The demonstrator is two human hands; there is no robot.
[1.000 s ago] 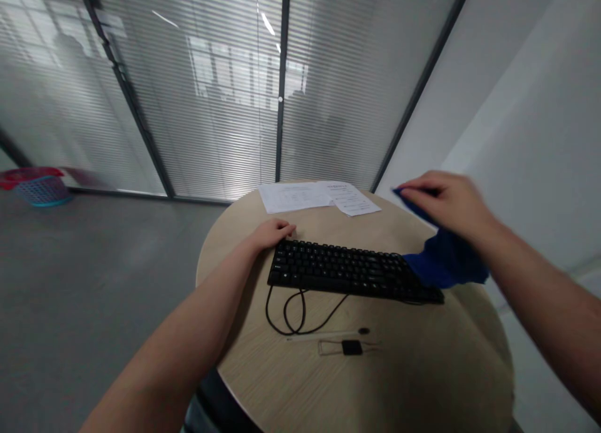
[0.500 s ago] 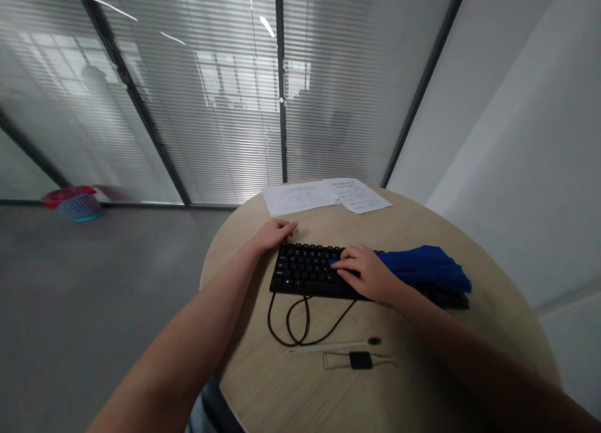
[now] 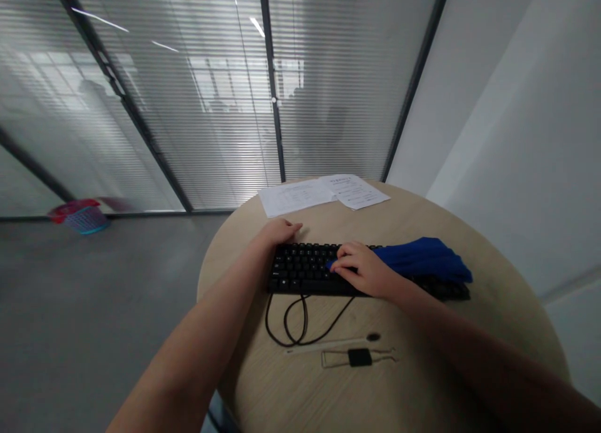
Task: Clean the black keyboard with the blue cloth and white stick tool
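A black keyboard lies on the round wooden table. My left hand is closed at its far left corner, fingers partly hidden, one finger pointing right. My right hand pinches one end of a blue cloth, pressing it on the keys near the middle. The rest of the cloth drapes over the keyboard's right part and hides keys there. A coiled black cable runs out from the near edge. Closer to me lie a thin pale stick with a dark oval end and a wire keycap puller with a black middle.
Printed paper sheets lie at the table's far side. Behind it is a glass partition with blinds, and a white wall is on the right. A red and blue basket sits on the floor at left.
My right hand has shifted slightly left with the cloth, its fingers more curled. My left hand stays at the keyboard's corner. The view has tilted a little.
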